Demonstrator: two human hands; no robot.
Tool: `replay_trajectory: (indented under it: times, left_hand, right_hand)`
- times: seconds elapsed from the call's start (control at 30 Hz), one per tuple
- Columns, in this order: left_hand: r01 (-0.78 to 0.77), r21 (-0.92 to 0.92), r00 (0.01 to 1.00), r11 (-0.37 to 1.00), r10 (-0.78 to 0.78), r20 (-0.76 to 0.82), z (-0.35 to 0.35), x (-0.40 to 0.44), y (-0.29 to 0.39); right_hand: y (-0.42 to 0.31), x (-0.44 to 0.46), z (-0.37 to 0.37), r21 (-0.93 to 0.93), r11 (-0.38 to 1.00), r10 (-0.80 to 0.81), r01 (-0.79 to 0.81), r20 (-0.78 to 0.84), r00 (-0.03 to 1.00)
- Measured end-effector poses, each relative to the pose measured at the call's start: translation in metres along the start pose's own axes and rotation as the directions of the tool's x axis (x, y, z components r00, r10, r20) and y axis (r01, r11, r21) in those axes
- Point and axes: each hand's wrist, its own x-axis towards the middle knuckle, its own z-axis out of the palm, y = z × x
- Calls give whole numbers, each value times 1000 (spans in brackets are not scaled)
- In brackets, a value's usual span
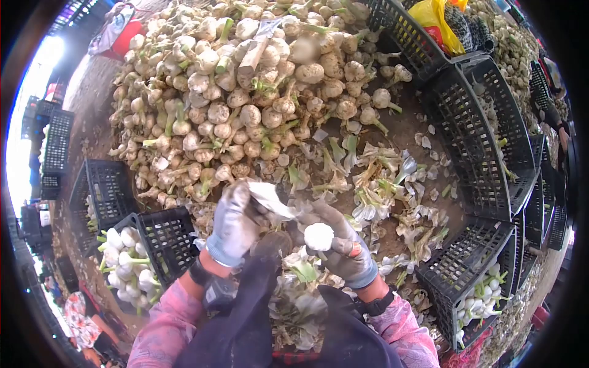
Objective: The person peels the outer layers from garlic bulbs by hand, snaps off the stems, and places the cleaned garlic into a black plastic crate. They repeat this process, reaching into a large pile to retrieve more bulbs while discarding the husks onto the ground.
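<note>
My right hand [343,248], in a pale work glove, is closed around a clean white garlic bulb [319,236], which faces up in front of my lap. Left of it, my left hand [235,224], also gloved, is closed on a loose piece of white garlic skin [270,199] that sticks out toward the right hand. The fingertips of the left hand are partly hidden. Just beyond both hands rises a big heap of unpeeled, soil-stained garlic [245,116]. Shed skins [374,190] lie on the ground beside the right hand and between my legs.
On the left, a black crate [165,239] stands by peeled garlic bulbs [127,264]. Another crate with white bulbs [466,264] is at right, below a tilted crate [472,147]. A wooden-handled tool [253,56] rests on the heap. A person [86,319] is at far left.
</note>
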Motion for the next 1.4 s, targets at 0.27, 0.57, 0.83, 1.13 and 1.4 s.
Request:
replay_trajectory:
  times: [0.27, 0.57, 0.83, 1.13, 1.4]
  left_hand:
    - [-237, 939, 848, -249, 418, 325, -90, 40, -11]
    - [71, 675, 992, -735, 122, 29, -119, 112, -38]
    - [122, 850, 982, -512, 188, -27, -102, 76, -43]
    - [-670, 717, 709, 193, 452, 541, 9, -1, -43]
    - [-583, 728, 813, 362, 266, 519, 15, 2, -22]
  right_hand:
    - [-38, -68, -53, 181, 883, -341, 433, -387, 857]
    - [-79, -118, -51, 260, 799, -471, 542, -289, 833]
    - [-1, -23, -26, -436, 873, 156, -218, -173, 972]
    - [32, 20, 2, 366, 925, 64, 103, -416, 907]
    - [-1, 8, -8, 7, 986, -163, 169, -244, 956]
